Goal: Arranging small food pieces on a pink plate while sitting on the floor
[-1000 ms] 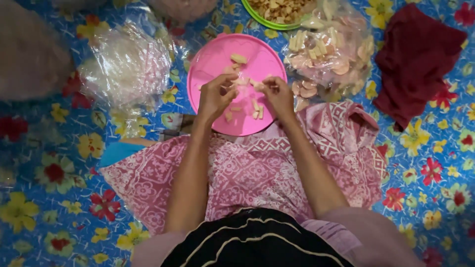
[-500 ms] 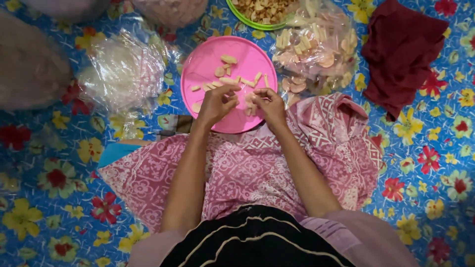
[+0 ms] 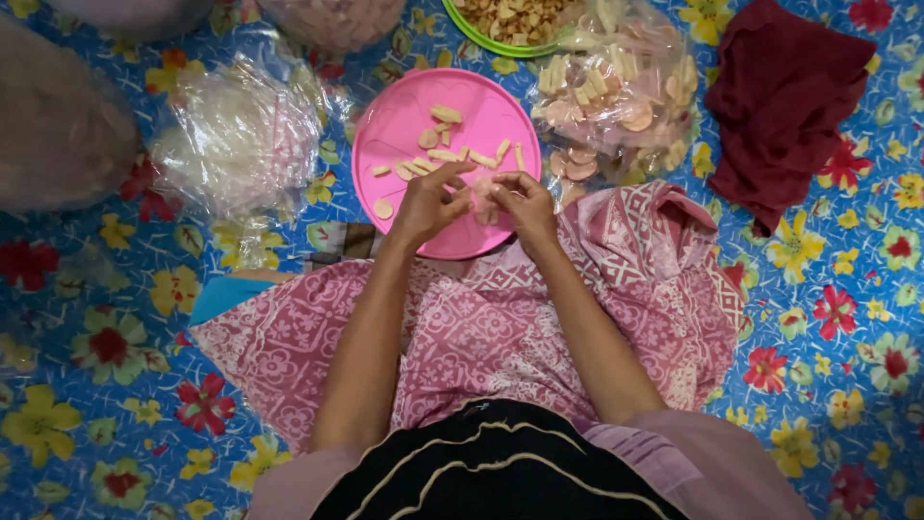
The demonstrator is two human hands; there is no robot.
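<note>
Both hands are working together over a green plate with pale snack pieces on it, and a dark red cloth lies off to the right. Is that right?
Not quite: the plate under the hands is pink, as the head view shows; the green dish sits further up. The left hand and right hand do meet over it, with the dark red cloth at right.

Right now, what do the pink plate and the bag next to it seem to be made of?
The pink plate looks like moulded plastic: uniform bright colour, smooth, slightly glossy, with a raised rim. The bag of pale crackers to its right looks like thin clear plastic film: see-through, crinkled, with shiny highlights.
</note>
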